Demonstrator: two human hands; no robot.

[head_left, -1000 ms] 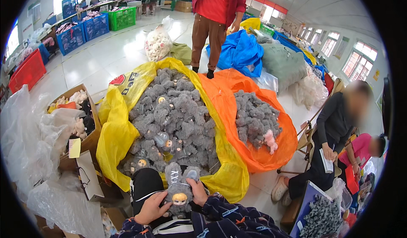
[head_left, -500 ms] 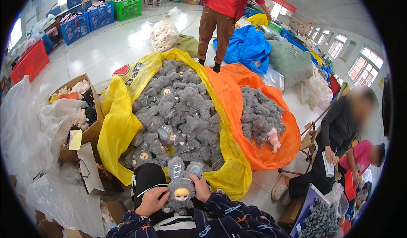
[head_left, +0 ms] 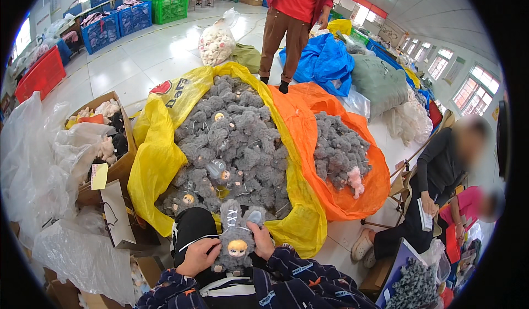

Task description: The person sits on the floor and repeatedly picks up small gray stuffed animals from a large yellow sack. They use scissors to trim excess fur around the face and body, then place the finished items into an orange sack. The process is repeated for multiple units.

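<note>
A grey plush doll with long rabbit ears, white crossed stitching on one ear and a small blond-fringed face stands upright over my lap, its face toward me. My right hand grips it at the ear on the right, thumb in front. At its left side, my left hand has its fingers pinched against the doll's arm. A thin white cord runs beside that hand; whether the fingers hold it I cannot tell. Just beyond lies a heap of similar grey plush dolls in an opened yellow sack.
An orange sack with more grey plush and a pink toy lies to the right. At left stand a cardboard box of plush pieces and clear plastic sheeting. A person stands beyond the sacks; another sits at right.
The doll's ear on the right looks bent slightly differently under my right hand. Both hands stay on the doll. The standing person's arm has come in closer to the body.
</note>
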